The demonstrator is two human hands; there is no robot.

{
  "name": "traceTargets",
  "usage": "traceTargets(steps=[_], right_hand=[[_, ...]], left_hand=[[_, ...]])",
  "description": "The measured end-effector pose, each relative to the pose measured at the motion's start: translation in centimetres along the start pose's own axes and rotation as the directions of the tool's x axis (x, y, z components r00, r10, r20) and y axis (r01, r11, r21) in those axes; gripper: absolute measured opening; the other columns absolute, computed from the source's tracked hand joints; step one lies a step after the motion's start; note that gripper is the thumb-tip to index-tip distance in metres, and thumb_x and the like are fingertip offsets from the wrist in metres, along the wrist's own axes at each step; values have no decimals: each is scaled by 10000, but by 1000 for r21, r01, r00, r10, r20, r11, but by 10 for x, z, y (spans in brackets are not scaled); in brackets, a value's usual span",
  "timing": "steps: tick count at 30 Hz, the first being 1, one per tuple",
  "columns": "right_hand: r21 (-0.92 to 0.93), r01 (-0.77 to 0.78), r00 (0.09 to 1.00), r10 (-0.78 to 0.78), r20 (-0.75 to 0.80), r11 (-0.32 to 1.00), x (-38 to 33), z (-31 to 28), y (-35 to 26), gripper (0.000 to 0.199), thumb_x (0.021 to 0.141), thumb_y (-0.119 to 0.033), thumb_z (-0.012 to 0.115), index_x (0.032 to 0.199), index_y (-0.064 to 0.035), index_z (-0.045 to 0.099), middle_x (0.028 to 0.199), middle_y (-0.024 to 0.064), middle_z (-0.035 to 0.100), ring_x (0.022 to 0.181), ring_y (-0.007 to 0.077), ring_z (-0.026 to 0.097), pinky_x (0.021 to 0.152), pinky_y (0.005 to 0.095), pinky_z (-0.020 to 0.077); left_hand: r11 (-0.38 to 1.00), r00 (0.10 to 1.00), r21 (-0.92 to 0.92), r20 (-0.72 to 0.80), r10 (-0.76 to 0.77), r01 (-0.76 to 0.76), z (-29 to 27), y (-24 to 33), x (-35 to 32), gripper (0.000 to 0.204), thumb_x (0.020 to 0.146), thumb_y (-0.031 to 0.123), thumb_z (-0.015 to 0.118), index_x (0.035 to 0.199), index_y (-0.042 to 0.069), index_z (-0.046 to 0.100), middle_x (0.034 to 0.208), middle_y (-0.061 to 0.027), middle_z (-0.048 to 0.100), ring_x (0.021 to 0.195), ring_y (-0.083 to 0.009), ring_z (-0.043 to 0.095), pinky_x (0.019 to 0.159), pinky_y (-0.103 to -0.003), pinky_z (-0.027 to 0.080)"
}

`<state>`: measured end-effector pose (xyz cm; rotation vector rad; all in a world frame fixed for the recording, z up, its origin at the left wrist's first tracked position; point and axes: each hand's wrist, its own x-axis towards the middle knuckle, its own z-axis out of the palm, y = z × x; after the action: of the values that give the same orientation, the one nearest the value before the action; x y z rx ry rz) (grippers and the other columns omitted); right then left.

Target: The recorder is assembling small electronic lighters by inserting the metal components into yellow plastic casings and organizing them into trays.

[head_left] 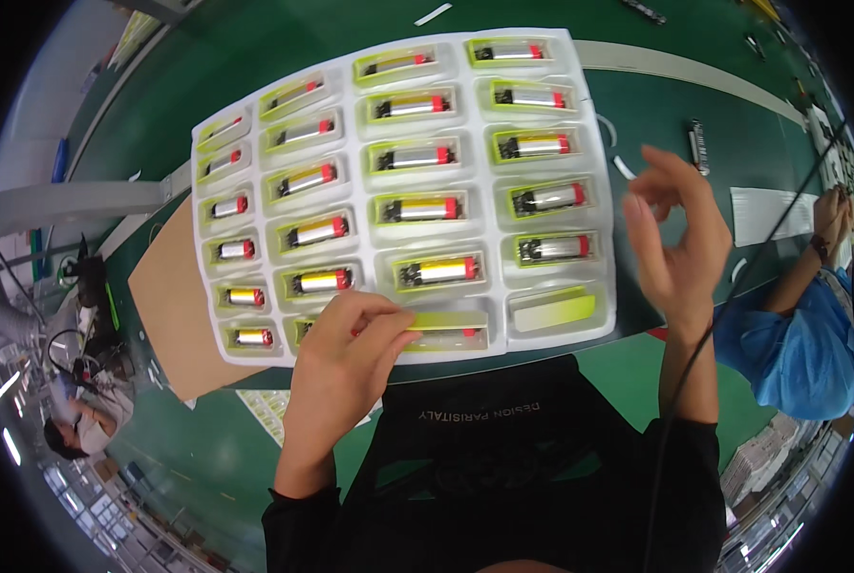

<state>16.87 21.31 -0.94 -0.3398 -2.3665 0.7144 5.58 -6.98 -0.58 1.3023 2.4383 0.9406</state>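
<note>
In the head view, the left hand (344, 342) pinches a yellow-green casing (451, 320) between thumb and fingers; the casing sits at the 3rd compartment from the left, in the white tray's (475, 143) nearest row; the right hand (680, 250) hangs empty just beside the tray's right edge, thumb and fingers loosely apart; silver cylinders (440, 272) with red ends lie in other compartments; the tray rests on a green table (651, 105).
</note>
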Motion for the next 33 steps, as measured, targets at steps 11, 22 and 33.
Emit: traceTargets(steps=[11, 22, 33], right_hand=[[-568, -25, 999, 32, 3, 823, 101, -30, 197, 191, 915, -137, 558, 1010, -19, 675, 962, 169, 682, 881, 351, 655, 774, 414, 505], [-609, -114, 809, 428, 402, 785, 107, -55, 166, 416, 815, -394, 692, 856, 20, 676, 805, 201, 688, 779, 326, 672, 715, 396, 518], [-562, 135, 980, -28, 195, 816, 182, 37, 236, 261, 877, -230, 653, 1046, -33, 654, 1001, 130, 632, 941, 305, 610, 843, 417, 498]], left_hand=[[985, 994, 173, 105, -4, -15, 4, 11, 16, 232, 693, 142, 818, 865, 96, 669, 823, -39, 555, 704, -234, 585, 583, -356, 482], [955, 959, 121, 122, 257, -271, 49, 61, 49, 372, 733, 177, 781, 1061, 56, 654, 956, -60, 586, 850, -238, 578, 732, -341, 495], [950, 944, -114, 124, 304, -291, 59, 70, 65, 326, 767, 110, 730, 1066, 13, 644, 880, -68, 598, 760, -184, 596, 665, -285, 496]])
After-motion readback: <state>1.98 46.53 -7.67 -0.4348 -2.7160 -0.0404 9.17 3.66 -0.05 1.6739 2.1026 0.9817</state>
